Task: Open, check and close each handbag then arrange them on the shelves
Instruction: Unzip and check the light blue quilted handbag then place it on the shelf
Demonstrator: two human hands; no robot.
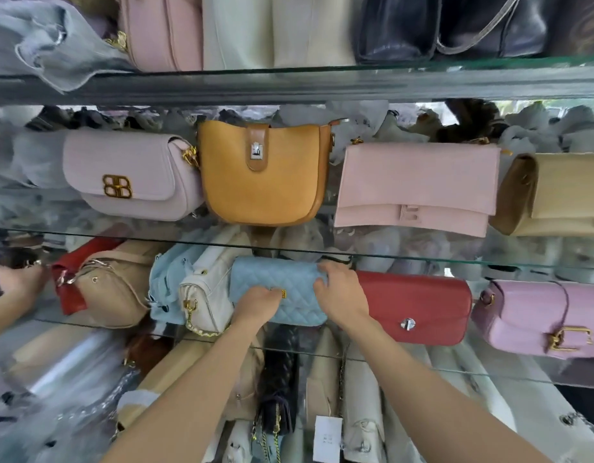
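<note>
A light blue quilted handbag with a small gold clasp (282, 290) is sitting on the lower glass shelf (422, 357), and both hands are gripping it. The left hand (257, 304) is curling over the front lower-left part of the bag, with its fingers reaching just beside the clasp, while the right hand (342, 292) is wrapping its fingers over the bag's upper right corner, so the bag is lying between the two grips with its quilted middle showing. On its left the bag is pressing against a cream zipped handbag with a gold chain (205, 302); on its right, behind the right hand, a red flap handbag with a round silver lock (419, 309) is lying just beside it, leaving little room sideways. Farther right a glossy pink handbag with a gold buckle (539, 319) is resting on the same shelf. The shelf's front edge is running just under the blue bag's bottom, and open room lies toward the person. Directly above, the middle glass shelf (422, 259) is carrying a mustard-yellow bucket handbag with a tan strap tab (262, 182) and a pale pink flat flap handbag (419, 185). At the far left another person's hand (20, 280) is reaching toward a red and a beige bag; its grip cannot be told.
</note>
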